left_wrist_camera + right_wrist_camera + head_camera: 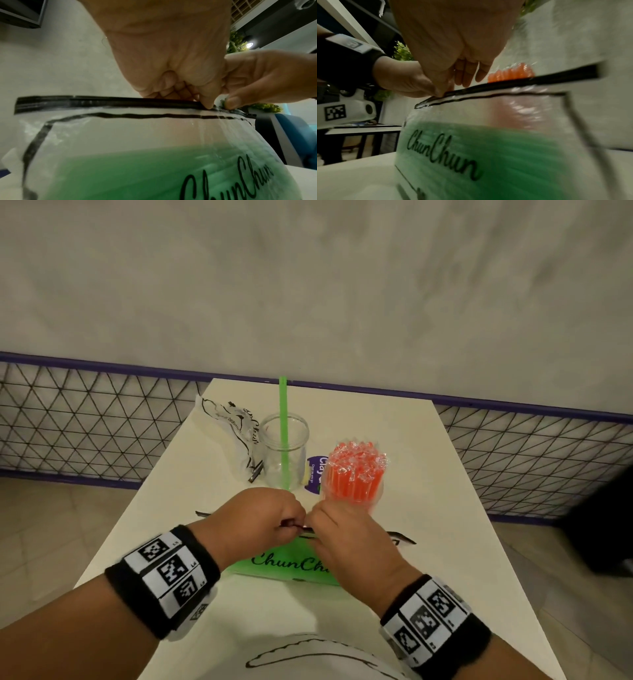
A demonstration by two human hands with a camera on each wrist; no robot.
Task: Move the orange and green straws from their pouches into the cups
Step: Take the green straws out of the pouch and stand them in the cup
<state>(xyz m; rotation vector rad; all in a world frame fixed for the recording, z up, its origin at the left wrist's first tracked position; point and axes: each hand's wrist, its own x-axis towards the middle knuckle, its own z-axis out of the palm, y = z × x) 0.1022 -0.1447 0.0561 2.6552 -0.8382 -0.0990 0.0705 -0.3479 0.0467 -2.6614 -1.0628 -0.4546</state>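
Note:
A clear pouch of green straws (284,565), printed "ChunChun", lies on the white table (428,491) under my hands. My left hand (297,524) and right hand (313,529) meet at its black zip strip (102,101), and each pinches the strip near the middle. In the left wrist view my left hand (206,106) pinches the strip beside the right fingertips (231,102). The right hand (441,93) pinches there too. Behind them a clear cup (284,450) holds one green straw (283,412). A second cup to its right is full of wrapped orange straws (356,470).
An empty crumpled pouch (233,426) lies left of the clear cup. A purple label (315,474) sits between the cups. A wire mesh railing (85,419) runs behind the table in front of a grey wall. A dark shape (599,525) stands on the floor at the right.

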